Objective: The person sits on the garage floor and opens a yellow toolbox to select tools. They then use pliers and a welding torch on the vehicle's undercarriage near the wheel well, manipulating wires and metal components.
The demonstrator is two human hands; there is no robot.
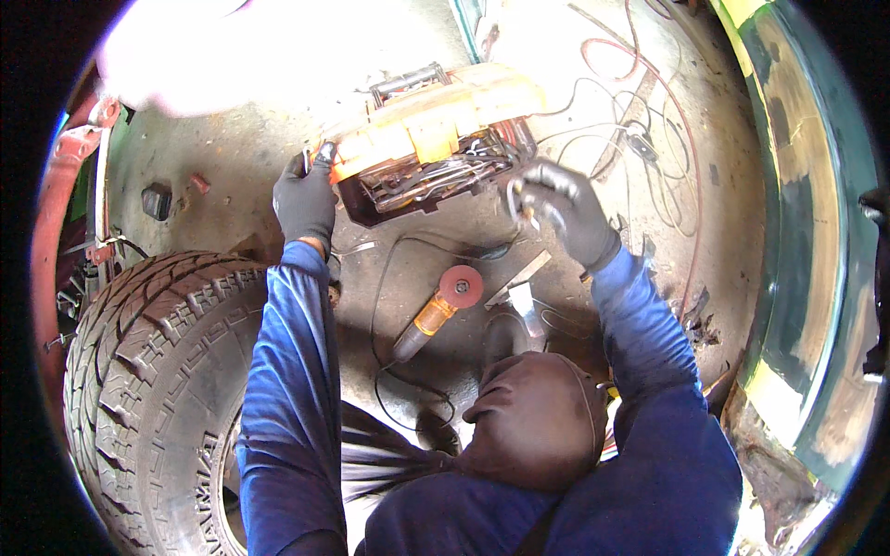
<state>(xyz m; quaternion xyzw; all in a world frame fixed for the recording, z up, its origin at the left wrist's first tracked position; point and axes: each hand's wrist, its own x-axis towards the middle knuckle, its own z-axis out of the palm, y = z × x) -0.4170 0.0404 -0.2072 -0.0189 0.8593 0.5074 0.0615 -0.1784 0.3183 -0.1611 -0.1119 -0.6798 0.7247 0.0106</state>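
Floor (236,153) under crosswise toolbox (394,141); left fingers (324,155), grip unclear; right fingers (551,173) around pale piece (514,198).

Vehicle workshop; large black chunky-treaded rubber tyre (153,408); orange-lidded toolbox (394,144) full of metal hand tools (447,176); orange-and-grey angle grinder (432,318) with reddish disc (456,279); stained grey floor (246,157).

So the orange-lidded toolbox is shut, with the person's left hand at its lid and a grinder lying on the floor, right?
Not quite: the toolbox is open. The head view shows metal tools inside. The left hand is at its orange lid, and the grinder lies on the floor.
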